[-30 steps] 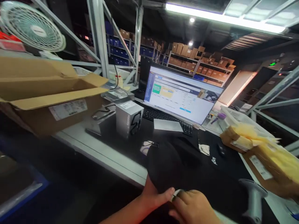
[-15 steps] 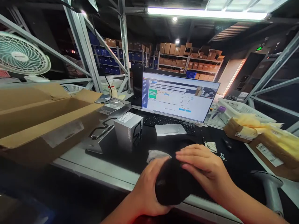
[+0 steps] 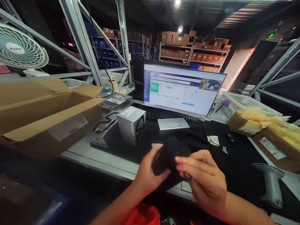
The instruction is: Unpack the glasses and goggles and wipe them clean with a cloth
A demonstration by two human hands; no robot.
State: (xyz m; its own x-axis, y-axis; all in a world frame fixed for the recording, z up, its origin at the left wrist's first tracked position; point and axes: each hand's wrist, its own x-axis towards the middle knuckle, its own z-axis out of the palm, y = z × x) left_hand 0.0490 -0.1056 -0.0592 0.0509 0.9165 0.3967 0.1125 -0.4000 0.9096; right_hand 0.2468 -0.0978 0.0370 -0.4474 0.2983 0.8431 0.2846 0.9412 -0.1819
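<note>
A black item (image 3: 167, 156) with a dark, smooth surface is held over the front edge of the desk; its exact kind is hard to make out. My left hand (image 3: 148, 172) wraps round its left side, thumb across the near face. At its right edge, the fingers of my right hand (image 3: 207, 178) are pinched together, slightly blurred. Behind them stands a silver-grey box (image 3: 127, 128) with a black loop printed on its side. An open silver box tray (image 3: 173, 124) lies by the keyboard (image 3: 161, 115). A small pale piece (image 3: 156, 145) peeks out behind the black item.
A large open carton (image 3: 70, 125) takes up the left side, near more silver packaging (image 3: 103, 128). The monitor (image 3: 180, 90) stands at the back. On the right are a mouse (image 3: 230, 137), a barcode scanner (image 3: 272, 184), and cartons (image 3: 269, 148) with yellow wrapping.
My right hand has gone from lying flat over the top of the black item to pinching at its right side. The item has turned, and the view has tilted down slightly.
</note>
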